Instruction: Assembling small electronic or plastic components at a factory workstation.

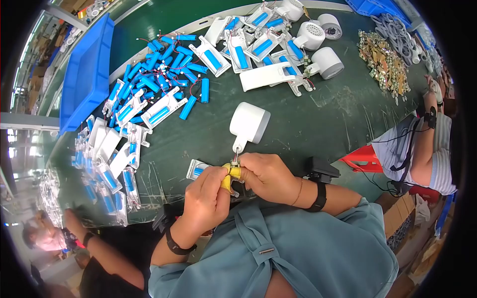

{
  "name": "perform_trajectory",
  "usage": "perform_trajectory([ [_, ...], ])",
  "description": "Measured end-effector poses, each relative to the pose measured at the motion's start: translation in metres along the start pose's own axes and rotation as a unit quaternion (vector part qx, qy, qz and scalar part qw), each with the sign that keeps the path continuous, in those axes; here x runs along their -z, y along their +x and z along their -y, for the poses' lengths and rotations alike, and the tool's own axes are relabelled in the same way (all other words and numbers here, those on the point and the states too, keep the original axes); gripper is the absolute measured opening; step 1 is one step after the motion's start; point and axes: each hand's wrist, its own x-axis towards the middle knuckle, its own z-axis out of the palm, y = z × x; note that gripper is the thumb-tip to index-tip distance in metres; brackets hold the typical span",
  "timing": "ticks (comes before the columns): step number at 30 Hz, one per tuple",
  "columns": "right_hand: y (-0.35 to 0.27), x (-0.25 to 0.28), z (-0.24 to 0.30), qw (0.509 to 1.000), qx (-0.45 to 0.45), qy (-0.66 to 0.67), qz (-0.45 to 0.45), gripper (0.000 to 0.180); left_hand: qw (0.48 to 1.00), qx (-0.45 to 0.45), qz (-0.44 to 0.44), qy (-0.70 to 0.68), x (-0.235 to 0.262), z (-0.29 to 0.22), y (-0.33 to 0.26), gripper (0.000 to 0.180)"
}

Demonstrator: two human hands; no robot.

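Left hand [205,194] and right hand [272,175] pinch wires [237,152] near the surface's [308,134] near edge. Hold the fan's casing [247,120] (likely light, stiff).

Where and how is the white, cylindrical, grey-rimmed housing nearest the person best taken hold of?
Probably round the middle of the housing, from above: it lies sideways, its curve uncovered, while its narrow white neck points toward the picture's lower edge, with thin wires at its end.
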Motion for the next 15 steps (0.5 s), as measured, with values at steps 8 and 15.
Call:
perform_trajectory([
  [8, 0.003, -0.005, 0.010, 0.990, -0.048, 0.128, -0.033, 0.003, 0.998, 0.015, -0.028, -0.061, 0.006, -0.004, 0.009, 0.023],
  [15, 0.007, -0.001, 0.010, 0.994, -0.030, 0.094, -0.056, 0.014, 0.998, 0.010, -0.058, 0.000, 0.000, -0.011, 0.014, 0.020],
])
